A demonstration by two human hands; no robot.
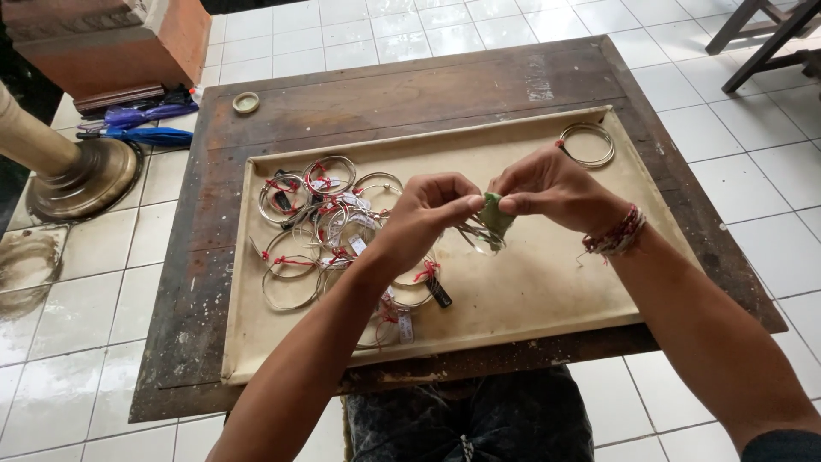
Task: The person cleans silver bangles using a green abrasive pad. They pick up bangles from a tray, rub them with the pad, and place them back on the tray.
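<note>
My left hand (425, 216) and my right hand (552, 186) meet above the middle of a beige padded tray (547, 282). Between the fingertips of both is a small green pad (493, 212), and a thin silver bangle (477, 236) hangs just below it, pinched by my left fingers. A heap of several silver bangles (321, 224) tied with red thread and small paper tags lies on the tray's left half. A pair of plain silver bangles (587, 145) rests at the tray's far right corner. My right wrist wears red thread bracelets.
The tray lies on a dark worn wooden table (410, 94) over white floor tiles. A small round tin lid (245, 103) sits at the table's far left corner. A brass lamp base (81, 178), folded umbrellas (141, 124) and a chair leg (765, 34) stand around.
</note>
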